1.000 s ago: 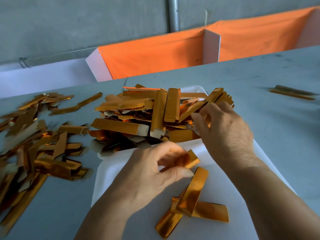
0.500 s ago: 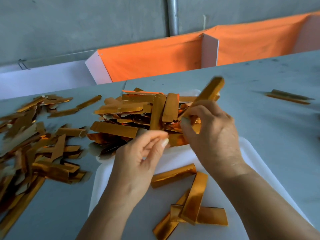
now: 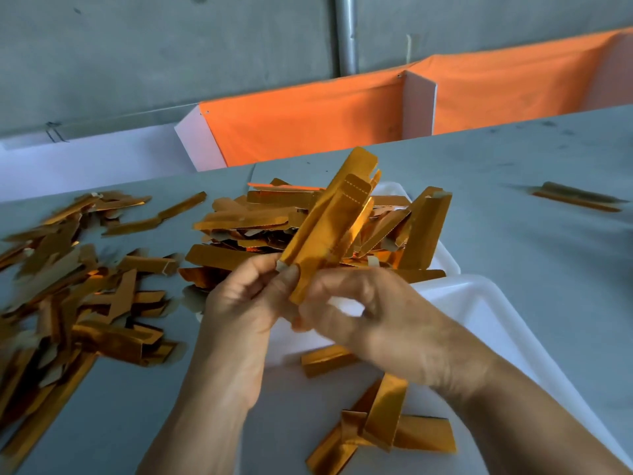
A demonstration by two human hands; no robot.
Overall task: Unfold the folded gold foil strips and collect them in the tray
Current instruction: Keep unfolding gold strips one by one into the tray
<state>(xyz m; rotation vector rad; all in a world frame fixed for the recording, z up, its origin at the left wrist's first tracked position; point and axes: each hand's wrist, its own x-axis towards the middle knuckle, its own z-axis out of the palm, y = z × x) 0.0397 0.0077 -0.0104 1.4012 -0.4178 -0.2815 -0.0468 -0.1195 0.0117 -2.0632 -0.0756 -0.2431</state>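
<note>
1. Half a second ago the right hand (image 3: 387, 323) alone lifted a gold foil strip (image 3: 329, 228) off the heap while the left hand (image 3: 246, 303) hung loosely curled just beside it; now both hands meet on that strip, raised above the near edge of the heap.
2. The strip now stands tilted, its far end pointing toward 1 o'clock, and more of its length shows.
3. The left thumb and fingertips (image 3: 289, 274) pinch the strip's near end from the 9 o'clock side.
4. The right hand's fingers curl round the same end from the 3 o'clock side; blur hides exactly where they touch it.
5. The strip is shiny gold card, long and narrow, creased lengthwise, with a dotted perforated tab near its far end.
6. The white tray (image 3: 479, 303) is smooth plastic with rounded corners; the heap of folded strips (image 3: 267, 228) fills its far end.
7. Several finished strips (image 3: 383, 426) lie crossed on the tray floor at 6 o'clock from the hands.
8. Loose strips (image 3: 85, 303) are scattered on the grey table (image 3: 513, 234) at 9 o'clock.
</note>
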